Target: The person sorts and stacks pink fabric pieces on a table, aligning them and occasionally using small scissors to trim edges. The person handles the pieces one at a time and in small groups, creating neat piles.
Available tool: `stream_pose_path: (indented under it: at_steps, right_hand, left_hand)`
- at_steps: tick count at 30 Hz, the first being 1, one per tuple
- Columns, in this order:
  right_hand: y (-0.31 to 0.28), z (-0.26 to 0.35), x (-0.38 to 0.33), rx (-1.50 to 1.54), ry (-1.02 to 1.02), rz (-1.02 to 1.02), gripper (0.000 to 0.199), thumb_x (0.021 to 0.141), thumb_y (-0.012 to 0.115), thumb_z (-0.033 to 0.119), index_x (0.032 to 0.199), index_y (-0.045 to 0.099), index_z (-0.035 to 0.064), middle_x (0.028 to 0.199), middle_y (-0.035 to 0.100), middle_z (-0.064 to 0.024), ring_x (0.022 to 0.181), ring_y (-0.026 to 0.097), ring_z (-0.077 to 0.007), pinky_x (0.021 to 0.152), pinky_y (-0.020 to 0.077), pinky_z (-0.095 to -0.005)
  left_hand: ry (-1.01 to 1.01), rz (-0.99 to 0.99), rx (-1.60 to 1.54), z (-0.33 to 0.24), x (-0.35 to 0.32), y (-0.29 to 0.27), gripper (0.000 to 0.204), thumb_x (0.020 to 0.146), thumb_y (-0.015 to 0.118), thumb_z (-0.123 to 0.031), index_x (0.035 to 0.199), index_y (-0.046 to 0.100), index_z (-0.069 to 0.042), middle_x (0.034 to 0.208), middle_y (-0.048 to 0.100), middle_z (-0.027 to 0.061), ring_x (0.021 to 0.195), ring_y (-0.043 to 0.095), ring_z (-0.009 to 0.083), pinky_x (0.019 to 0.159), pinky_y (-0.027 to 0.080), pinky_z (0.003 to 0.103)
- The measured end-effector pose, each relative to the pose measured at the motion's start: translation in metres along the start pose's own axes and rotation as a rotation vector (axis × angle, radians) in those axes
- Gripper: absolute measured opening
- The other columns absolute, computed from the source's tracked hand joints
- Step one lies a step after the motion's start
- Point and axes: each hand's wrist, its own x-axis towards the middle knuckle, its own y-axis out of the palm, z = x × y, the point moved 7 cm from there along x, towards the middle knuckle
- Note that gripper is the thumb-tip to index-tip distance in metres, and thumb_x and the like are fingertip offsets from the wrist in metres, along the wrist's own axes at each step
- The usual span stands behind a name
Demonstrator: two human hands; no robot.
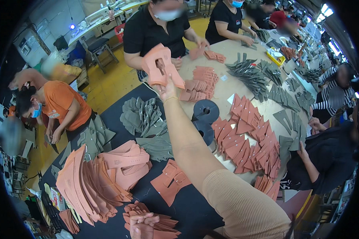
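Note:
My right hand (166,88) is stretched far out over the table and grips a small bundle of terracotta cut leather pieces (158,65), held up in front of a person in a black shirt (147,32) across the table. My left hand (141,224) is low at the near edge, with its fingers closed on a fanned stack of the same terracotta pieces (157,225). A loose flat terracotta piece (170,181) lies on the dark mat (187,207) beside my right forearm.
A tall fanned pile of terracotta pieces (87,179) stands at the left. Grey cut pieces (145,117) and two black rolls (205,110) lie mid-table. Rows of terracotta pieces (247,139) and more grey pieces (249,75) spread to the right. Several people work around the table.

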Motion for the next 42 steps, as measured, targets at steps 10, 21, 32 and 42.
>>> stream_pose_path:
  at_steps: [10,21,32,42]
  right_hand:
    - [-0.168,-0.008,0.077,-0.359,0.047,-0.839,0.049,0.091,0.051,0.042,0.107,0.051,-0.0045,0.1,0.063,-0.0187,0.089,0.064,-0.0336,0.069,0.0522,-0.0412]
    - [0.053,0.07,-0.186,-0.398,-0.406,0.203,0.038,0.089,0.054,0.013,0.124,0.047,0.002,0.101,0.056,-0.0047,0.088,0.053,-0.0119,0.074,0.0449,-0.0266]
    - [-0.221,0.394,-0.491,-1.497,-0.31,0.122,0.027,0.091,0.063,0.021,0.109,0.063,0.0003,0.1,0.067,-0.0065,0.095,0.063,-0.0145,0.083,0.0491,-0.0289]
    - [-0.398,0.44,-0.595,-1.886,-0.277,-0.455,0.03,0.084,0.066,0.03,0.091,0.063,0.0016,0.089,0.063,-0.0139,0.081,0.064,-0.0309,0.076,0.05,-0.0389]
  left_hand:
    - [-0.13,-0.093,0.032,0.016,0.001,-0.009,0.039,0.097,0.05,-0.036,0.119,0.051,-0.003,0.119,0.058,0.0228,0.103,0.061,0.0345,0.095,0.047,0.046]
    - [-0.131,0.038,0.207,0.0,-0.034,0.038,0.036,0.097,0.052,-0.032,0.12,0.049,-0.005,0.122,0.056,0.017,0.107,0.059,0.0306,0.097,0.045,0.043]
    - [-0.238,0.257,0.281,0.039,-0.125,0.124,0.034,0.096,0.053,-0.027,0.119,0.05,-0.003,0.12,0.058,0.017,0.107,0.059,0.0286,0.097,0.044,0.043]
    - [-0.564,0.482,0.806,0.263,-0.131,0.186,0.028,0.09,0.064,-0.02,0.111,0.063,0.0,0.107,0.064,0.0074,0.09,0.062,0.0137,0.079,0.046,0.027]
